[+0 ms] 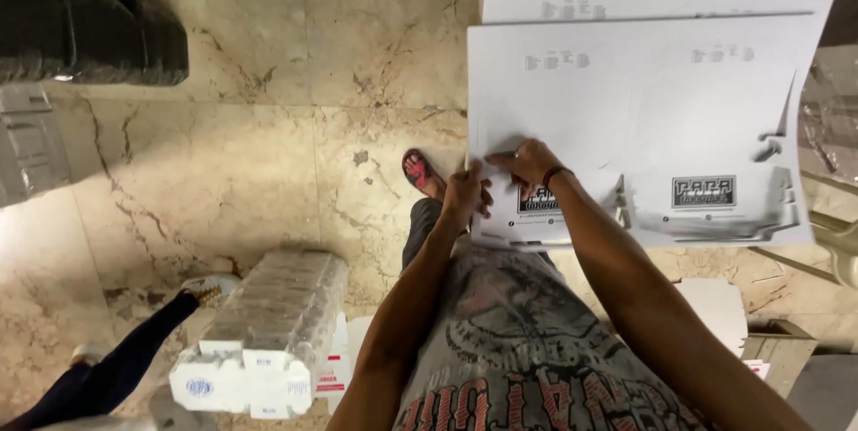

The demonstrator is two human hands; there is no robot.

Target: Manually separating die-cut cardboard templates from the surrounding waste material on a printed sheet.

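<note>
Both hands pinch the near left corner of the top flat white die-cut cardboard sheet [626, 118]: left hand [466, 191] at the edge, right hand [529, 163] just beside it. The stacked sheet spreads toward two o'clock, long axis running nine to three.

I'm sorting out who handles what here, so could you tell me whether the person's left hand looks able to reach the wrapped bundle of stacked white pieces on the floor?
Probably yes: the left hand is on the white die-cut cardboard sheet, and nothing blocks the way to the bundle lower left.
</note>
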